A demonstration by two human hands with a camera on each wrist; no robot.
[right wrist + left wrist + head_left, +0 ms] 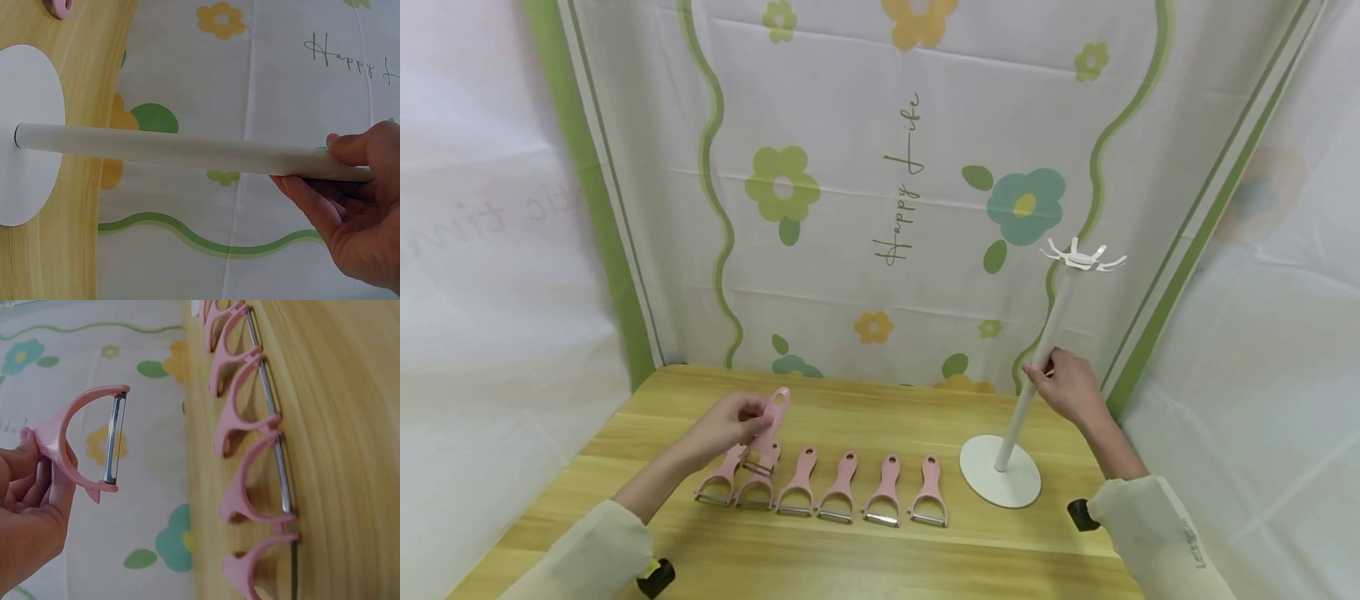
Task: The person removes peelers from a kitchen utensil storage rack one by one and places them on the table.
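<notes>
My left hand [730, 423] pinches a pink Y-shaped peeler [52, 435] by its handle and holds it above the table. Its metal blade [114, 440] points downward, and the holed handle end [781, 398] sticks up past the fingers. Beneath and to the right, several matching pink peelers [842, 479] lie in a row, handles away from me; the held one partly covers those at the left end. On the right, my right hand [1067, 387] grips the white pole [175, 147] of an upright stand. White hooks [1081, 260] spread from its top.
The stand's round white base [1000, 493] rests on the wooden table [850, 562], right of the peeler row. A flowered cloth [850, 250] hangs behind the table's back edge, with pale cloth walls at both sides.
</notes>
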